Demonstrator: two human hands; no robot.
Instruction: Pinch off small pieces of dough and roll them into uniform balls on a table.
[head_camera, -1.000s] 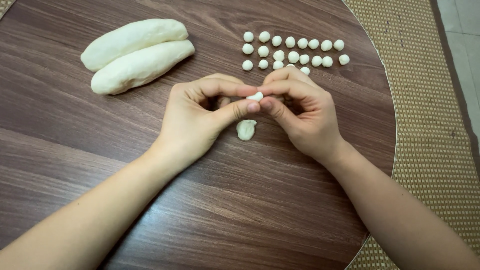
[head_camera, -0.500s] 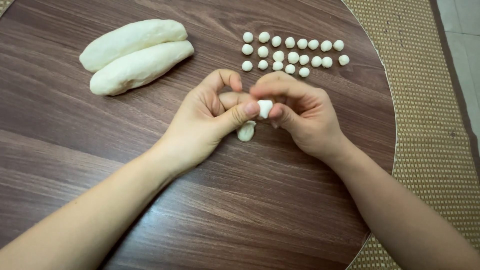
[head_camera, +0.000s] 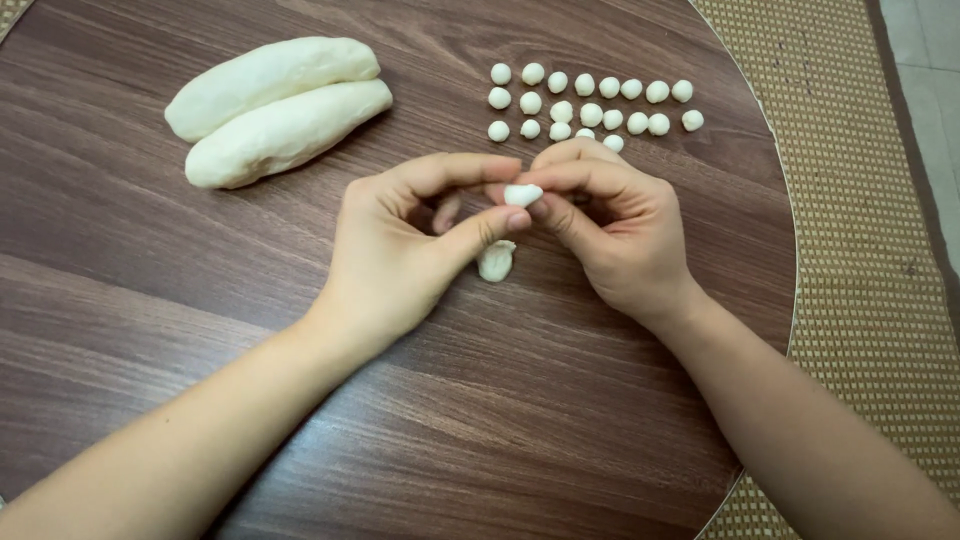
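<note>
Pinching a dough bit (head_camera: 522, 194) between them, both hands' fingertips clamp it: left hand (head_camera: 400, 250) from its left, right hand (head_camera: 620, 235) from its right, a dough lump (head_camera: 495, 262) on the table (head_camera: 300, 400) just below.

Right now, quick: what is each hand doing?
Left hand: fingertips pinched on the small dough piece.
Right hand: pinching the same piece from the other side.

Even, soft overhead lighting; the frame is bright and sharp throughout, without motion blur. A pale sheen lies on the wood-grain desk (head_camera: 150, 330) at lower left. Faint, diffuse shadows fall beneath the left hand (head_camera: 400, 250) and right hand (head_camera: 620, 235).
</note>
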